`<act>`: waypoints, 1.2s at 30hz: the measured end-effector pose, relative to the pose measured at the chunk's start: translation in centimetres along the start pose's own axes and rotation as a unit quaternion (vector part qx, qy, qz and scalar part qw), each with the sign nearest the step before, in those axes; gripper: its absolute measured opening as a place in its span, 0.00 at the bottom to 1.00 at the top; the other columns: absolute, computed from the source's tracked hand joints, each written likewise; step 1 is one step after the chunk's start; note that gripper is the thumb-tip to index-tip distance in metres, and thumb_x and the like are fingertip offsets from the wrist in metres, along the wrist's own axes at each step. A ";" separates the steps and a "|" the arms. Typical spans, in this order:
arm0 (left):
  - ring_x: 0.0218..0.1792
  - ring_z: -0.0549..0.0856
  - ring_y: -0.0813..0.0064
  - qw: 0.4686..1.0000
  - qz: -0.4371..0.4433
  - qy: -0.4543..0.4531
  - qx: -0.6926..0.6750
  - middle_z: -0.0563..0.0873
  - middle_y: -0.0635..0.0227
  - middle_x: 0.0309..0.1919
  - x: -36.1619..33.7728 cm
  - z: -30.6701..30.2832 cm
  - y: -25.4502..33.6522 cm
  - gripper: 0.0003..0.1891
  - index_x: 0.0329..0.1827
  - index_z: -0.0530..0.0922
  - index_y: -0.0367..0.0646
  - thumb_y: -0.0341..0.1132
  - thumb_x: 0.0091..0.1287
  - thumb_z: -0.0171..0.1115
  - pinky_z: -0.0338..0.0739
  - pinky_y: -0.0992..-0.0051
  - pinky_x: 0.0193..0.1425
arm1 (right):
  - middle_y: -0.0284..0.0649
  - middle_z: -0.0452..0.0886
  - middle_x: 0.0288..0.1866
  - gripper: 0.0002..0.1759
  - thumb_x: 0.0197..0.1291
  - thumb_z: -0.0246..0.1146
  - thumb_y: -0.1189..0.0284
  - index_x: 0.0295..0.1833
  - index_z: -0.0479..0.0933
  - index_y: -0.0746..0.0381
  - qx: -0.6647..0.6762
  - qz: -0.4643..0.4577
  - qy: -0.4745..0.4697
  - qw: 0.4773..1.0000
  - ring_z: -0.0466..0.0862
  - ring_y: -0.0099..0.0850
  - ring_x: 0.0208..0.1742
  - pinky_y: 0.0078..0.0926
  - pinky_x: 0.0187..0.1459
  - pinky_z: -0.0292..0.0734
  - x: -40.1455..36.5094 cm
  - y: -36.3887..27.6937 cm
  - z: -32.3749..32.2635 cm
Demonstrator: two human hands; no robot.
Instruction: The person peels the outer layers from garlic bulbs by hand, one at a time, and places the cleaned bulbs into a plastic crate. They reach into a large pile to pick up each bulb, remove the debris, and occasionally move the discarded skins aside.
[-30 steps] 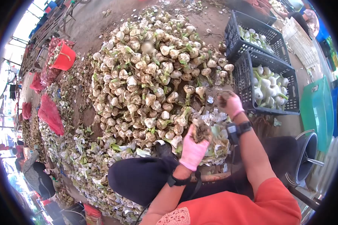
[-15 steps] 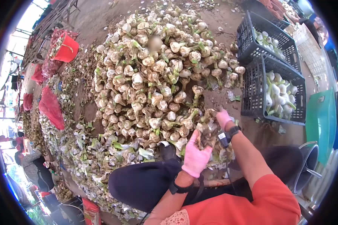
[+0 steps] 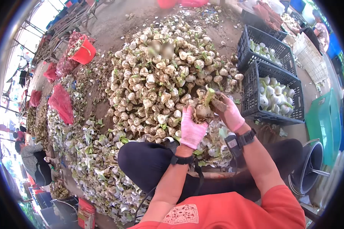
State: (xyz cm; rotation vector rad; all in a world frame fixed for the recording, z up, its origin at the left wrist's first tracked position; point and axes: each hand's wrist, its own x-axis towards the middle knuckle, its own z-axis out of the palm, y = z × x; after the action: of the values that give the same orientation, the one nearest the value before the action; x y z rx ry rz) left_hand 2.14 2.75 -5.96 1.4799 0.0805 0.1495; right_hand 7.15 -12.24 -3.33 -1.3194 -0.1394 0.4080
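A garlic bulb point(image 3: 203, 111) with brown, dirty outer skin is held upright between my two hands, its thick green cut stem pointing away from me. My left hand point(image 3: 193, 129), in a pink glove, closes around its left side. From the right, my right hand point(image 3: 232, 113), gloved too, curls its soiled fingers against the bulb's skin near the stem. Fingertips of both hands are partly hidden. Just beyond lies a big heap of unpeeled garlic bulbs point(image 3: 149, 89). Beneath my hands is a pile of peeled-off garlic skins point(image 3: 214, 147).
Two black crates point(image 3: 252, 108) at the right hold cleaned white garlic. A metal bucket point(image 3: 309, 168) stands by my right knee, near a green bin point(image 3: 325, 122). More skins point(image 3: 91, 160) spread left. A red bucket point(image 3: 84, 53) and other people are farther off.
Both hands have risen and moved slightly away from me, bringing a garlic bulb up into clear view between them. The camera view has shifted a little.
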 end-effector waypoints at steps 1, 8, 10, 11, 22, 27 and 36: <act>0.53 0.78 0.70 0.999 0.042 0.009 0.027 0.74 0.63 0.53 -0.1 0.2 0.9 0.33 0.59 0.68 0.37 0.20 0.47 0.70 0.75 0.73 0.58 | 0.34 0.76 0.55 0.23 0.64 0.59 0.74 0.63 0.67 0.66 -0.002 -0.003 0.001 1.000 0.76 0.23 0.52 0.22 0.54 0.74 -0.4 -0.4 0.6; 0.50 0.78 0.64 0.939 0.187 0.076 0.279 0.74 0.60 0.49 -1.7 1.1 2.8 0.30 0.52 0.76 0.40 0.25 0.41 0.75 0.76 0.70 0.53 | 0.37 0.80 0.49 0.22 0.62 0.63 0.72 0.59 0.69 0.67 -0.007 -0.082 0.042 0.996 0.79 0.23 0.49 0.22 0.51 0.75 -2.0 -1.6 4.0; 0.51 0.77 0.62 0.943 0.176 0.070 0.274 0.73 0.58 0.50 -1.8 0.8 3.1 0.29 0.51 0.77 0.39 0.26 0.41 0.75 0.76 0.70 0.53 | 0.37 0.81 0.47 0.20 0.62 0.62 0.72 0.58 0.70 0.67 0.006 -0.070 0.050 0.996 0.79 0.24 0.48 0.22 0.51 0.75 -2.3 -1.2 4.2; 0.51 0.78 0.61 0.951 0.160 0.053 0.258 0.73 0.57 0.50 -2.0 0.7 3.3 0.28 0.50 0.77 0.40 0.27 0.42 0.75 0.76 0.69 0.53 | 0.37 0.81 0.47 0.19 0.63 0.62 0.72 0.57 0.71 0.67 0.008 -0.068 0.042 0.997 0.79 0.23 0.48 0.22 0.50 0.75 -2.6 -0.8 3.6; 0.52 0.79 0.71 0.995 0.010 -0.098 0.024 0.75 0.63 0.54 -1.4 0.7 1.5 0.30 0.59 0.66 0.38 0.21 0.53 0.69 0.79 0.71 0.57 | 0.39 0.81 0.47 0.16 0.65 0.58 0.73 0.56 0.72 0.68 -0.061 -0.048 0.003 0.997 0.78 0.23 0.47 0.22 0.51 0.74 -3.9 -1.2 1.1; 0.50 0.80 0.74 0.968 -0.086 -0.085 -0.221 0.79 0.63 0.52 -1.5 1.1 4.3 0.29 0.58 0.68 0.36 0.19 0.52 0.69 0.79 0.74 0.55 | 0.38 0.82 0.46 0.15 0.62 0.54 0.82 0.55 0.73 0.69 -0.053 -0.040 0.059 0.996 0.78 0.22 0.47 0.22 0.49 0.75 -4.3 -0.3 0.3; 0.38 0.83 0.76 0.929 -0.248 -0.067 -0.267 0.84 0.66 0.41 -1.2 -0.5 3.4 0.23 0.54 0.76 0.37 0.50 0.70 0.52 0.79 0.75 0.41 | 0.35 0.82 0.38 0.16 0.56 0.49 0.87 0.49 0.76 0.69 -0.127 -0.066 0.095 0.985 0.79 0.18 0.39 0.19 0.42 0.75 -4.6 -0.4 -0.5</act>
State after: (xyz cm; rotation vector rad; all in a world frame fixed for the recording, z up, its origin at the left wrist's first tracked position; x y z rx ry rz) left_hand 0.75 3.31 -2.63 0.8842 0.2781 -0.3231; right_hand 3.11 -14.46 -2.50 -1.5837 -0.1215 0.1522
